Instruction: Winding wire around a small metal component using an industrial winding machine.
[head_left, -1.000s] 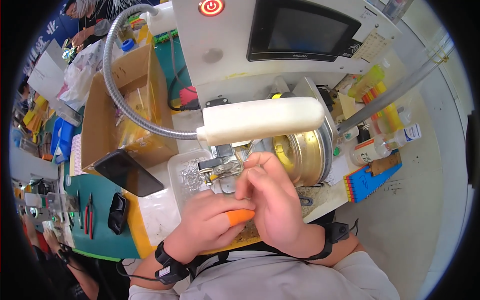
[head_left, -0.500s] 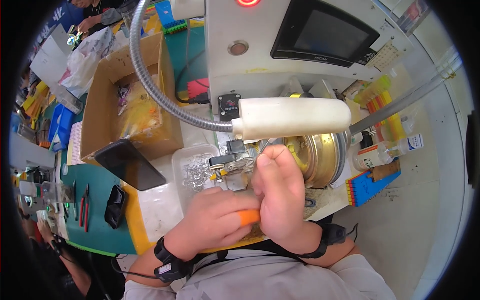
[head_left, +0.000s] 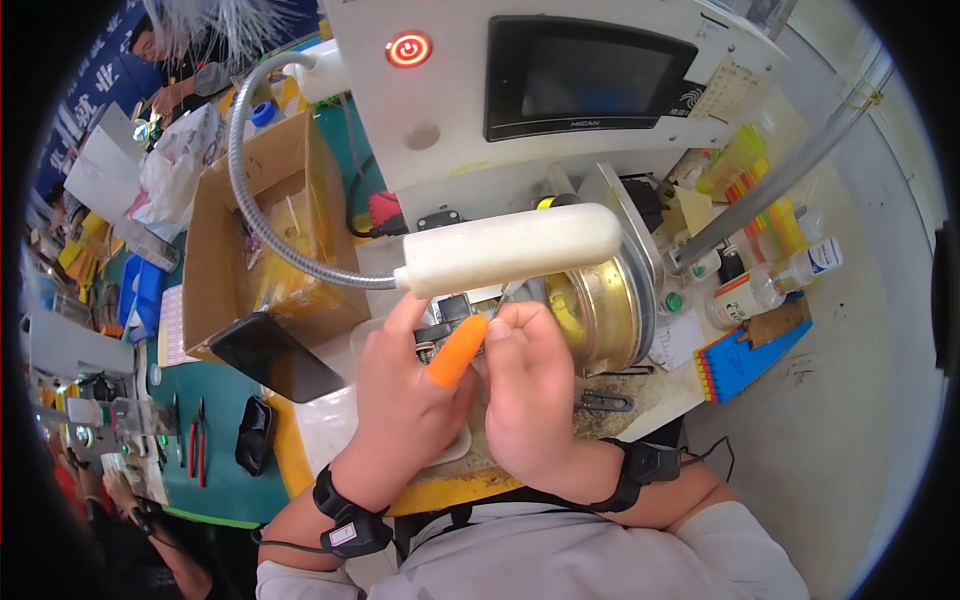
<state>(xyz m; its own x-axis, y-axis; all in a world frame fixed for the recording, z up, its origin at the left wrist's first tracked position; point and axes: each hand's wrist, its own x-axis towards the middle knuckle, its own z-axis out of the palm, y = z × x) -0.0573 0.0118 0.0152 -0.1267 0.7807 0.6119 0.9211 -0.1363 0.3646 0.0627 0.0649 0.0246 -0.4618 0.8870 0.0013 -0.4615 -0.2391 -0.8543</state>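
Observation:
My right hand pinches a thin metal piece between thumb and forefinger; its lower end is hidden. My left hand is close beside it, with an orange finger cot on one finger, its tip by the right thumb. The left fingers are bent in; what they hold, if anything, is hidden. Another left finger points up toward the white lamp head. Behind both hands stands a small black and metal clamp, partly covered. The gold-coloured wheel is just right of my right hand.
A white machine with a dark screen stands behind the lamp. To the left are a cardboard box, a black phone, a black tray and red-handled pliers. Bottles and a blue rack stand right. A co-worker sits far left.
My left hand has risen and turned, bringing the orange-covered finger up to the right fingertips. My right hand stays pinched. The whole view has shifted, with the machine appearing further left.

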